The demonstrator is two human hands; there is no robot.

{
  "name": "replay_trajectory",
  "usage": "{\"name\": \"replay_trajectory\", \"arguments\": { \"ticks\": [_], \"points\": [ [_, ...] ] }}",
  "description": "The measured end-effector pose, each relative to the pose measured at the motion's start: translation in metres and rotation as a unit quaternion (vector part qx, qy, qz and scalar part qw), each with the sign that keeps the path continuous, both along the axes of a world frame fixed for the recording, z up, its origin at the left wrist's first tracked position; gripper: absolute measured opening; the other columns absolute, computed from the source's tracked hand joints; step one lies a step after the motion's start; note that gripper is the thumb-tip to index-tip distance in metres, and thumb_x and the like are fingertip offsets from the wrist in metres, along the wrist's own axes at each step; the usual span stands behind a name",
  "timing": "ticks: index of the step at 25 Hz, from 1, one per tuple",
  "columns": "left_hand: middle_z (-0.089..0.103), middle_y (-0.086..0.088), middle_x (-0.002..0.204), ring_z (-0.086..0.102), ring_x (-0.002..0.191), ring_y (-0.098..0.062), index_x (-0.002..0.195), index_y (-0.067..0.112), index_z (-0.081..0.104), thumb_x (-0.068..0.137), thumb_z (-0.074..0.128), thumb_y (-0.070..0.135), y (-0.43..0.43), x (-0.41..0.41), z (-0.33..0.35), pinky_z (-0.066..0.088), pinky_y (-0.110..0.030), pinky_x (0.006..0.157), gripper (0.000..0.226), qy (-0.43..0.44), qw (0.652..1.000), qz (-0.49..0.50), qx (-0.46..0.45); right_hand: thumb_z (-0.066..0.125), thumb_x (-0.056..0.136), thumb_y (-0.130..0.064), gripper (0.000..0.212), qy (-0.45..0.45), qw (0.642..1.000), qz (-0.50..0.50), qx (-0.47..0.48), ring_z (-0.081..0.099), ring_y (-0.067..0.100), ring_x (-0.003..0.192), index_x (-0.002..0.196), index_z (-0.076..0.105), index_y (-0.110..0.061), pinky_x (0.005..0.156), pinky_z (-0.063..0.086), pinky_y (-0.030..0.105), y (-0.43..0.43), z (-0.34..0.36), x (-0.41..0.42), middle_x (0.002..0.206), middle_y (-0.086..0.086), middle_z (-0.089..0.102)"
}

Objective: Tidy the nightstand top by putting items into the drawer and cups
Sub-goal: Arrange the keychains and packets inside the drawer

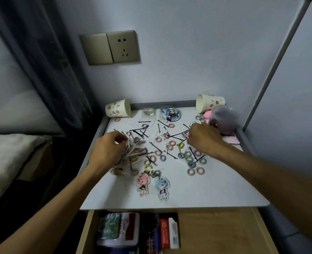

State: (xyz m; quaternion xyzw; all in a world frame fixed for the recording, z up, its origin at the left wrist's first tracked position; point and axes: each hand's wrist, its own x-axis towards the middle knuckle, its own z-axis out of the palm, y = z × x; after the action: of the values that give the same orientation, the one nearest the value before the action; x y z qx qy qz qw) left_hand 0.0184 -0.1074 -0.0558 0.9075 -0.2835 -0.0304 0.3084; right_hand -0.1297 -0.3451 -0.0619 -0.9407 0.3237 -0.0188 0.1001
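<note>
Head view, looking down on the white nightstand top [206, 195]. Scattered over its middle and rear part: many small hair ties [188, 159] in pink, green and blue-grey, mixed with thin black bobby pins [138, 133]. Low over the left part of this heap, the left hand [108, 149], fingers curled, grasping a bundle of pale sticks [133, 150] together with some pins. Over the right part of the heap, the right hand [204, 138], fingers curled down toward the ties; not possible to tell whether pinching anything.

At the front of the heap, flat on the top, two acrylic keychains: a pink-haired figure [143, 184] and just beside it a blue-haired figure [162, 187]. At the rear edge, two paper cups, both lying on the side: the left cup [117, 108] in the rear left corner with mouth to the right, the right cup [209, 103] in the rear right corner with mouth to the left. Between the cups, a small clear bag [148, 111] and a round badge [170, 113]. Near the right cup, a blurred dark and pink toy [223, 118].

Below the front edge, the drawer [225, 231] pulled open, with several boxes [118, 229] in its left part. On the wall behind, a socket plate [110, 47].
</note>
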Motion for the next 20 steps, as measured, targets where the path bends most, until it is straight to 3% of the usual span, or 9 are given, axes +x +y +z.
{"name": "replay_trajectory", "arguments": {
  "ticks": [3,5,8,12,16,20],
  "points": [
    [0.069,0.005,0.099,0.065,0.08,-0.018,0.095,0.026,0.069,0.09,0.061,0.015,0.008,0.005,0.002,0.053,-0.034,0.073,0.014,-0.021,1.0,-0.002,0.006,0.054,0.09,-0.021,0.01,-0.045,0.999,0.01,0.025,0.059,0.032,0.082,0.087,0.056,-0.012,0.064,0.047,0.035,0.002,0.005,0.004,0.085,0.009,0.061],
    [0.069,0.005,0.099,0.064,0.078,-0.018,0.098,0.026,0.068,0.09,0.061,0.017,0.005,0.004,0.002,0.05,-0.031,0.069,0.014,-0.038,0.999,-0.009,0.03,0.05,0.092,-0.014,0.008,-0.078,0.996,0.022,0.046,0.059,0.031,0.082,0.097,0.053,-0.008,0.068,0.051,0.04,0.001,0.008,0.006,0.092,0.013,0.062],
    [0.07,0.005,0.102,0.066,0.087,-0.024,0.101,0.03,0.07,0.089,0.059,0.017,0.007,0.004,0.005,0.051,-0.033,0.073,0.021,-0.076,0.994,0.067,0.042,0.041,0.091,0.001,0.014,-0.093,0.995,0.024,0.04,0.057,0.028,0.077,0.103,0.044,-0.007,0.067,0.052,0.045,-0.005,0.014,0.006,0.089,0.014,0.059],
    [0.069,-0.001,0.098,0.063,0.097,-0.029,0.096,0.03,0.071,0.086,0.059,0.015,0.026,0.018,0.003,0.046,-0.034,0.077,0.021,-0.016,0.988,0.149,0.03,0.042,0.089,0.004,0.018,-0.063,0.998,0.007,-0.009,0.054,0.029,0.082,0.103,0.041,-0.007,0.061,0.042,0.04,-0.009,0.01,0.008,0.1,0.015,0.056],
    [0.07,0.002,0.097,0.063,0.086,-0.02,0.097,0.029,0.07,0.089,0.065,0.028,0.022,0.015,-0.006,0.049,-0.031,0.071,0.01,-0.03,0.993,0.066,0.095,0.055,0.092,-0.011,0.026,-0.058,0.996,-0.062,-0.004,0.06,0.033,0.096,0.116,0.047,-0.003,0.065,0.042,0.036,-0.009,0.001,0.022,0.115,0.016,0.059],
    [0.069,-0.001,0.093,0.064,0.084,-0.024,0.092,0.024,0.067,0.088,0.064,0.041,0.002,0.007,-0.018,0.054,-0.035,0.072,0.018,-0.082,0.986,0.008,0.141,0.06,0.089,-0.008,0.032,-0.012,0.996,-0.092,0.0,0.062,0.033,0.101,0.118,0.053,0.003,0.068,0.046,0.034,-0.007,-0.002,0.031,0.117,0.018,0.061]
  ]
}}
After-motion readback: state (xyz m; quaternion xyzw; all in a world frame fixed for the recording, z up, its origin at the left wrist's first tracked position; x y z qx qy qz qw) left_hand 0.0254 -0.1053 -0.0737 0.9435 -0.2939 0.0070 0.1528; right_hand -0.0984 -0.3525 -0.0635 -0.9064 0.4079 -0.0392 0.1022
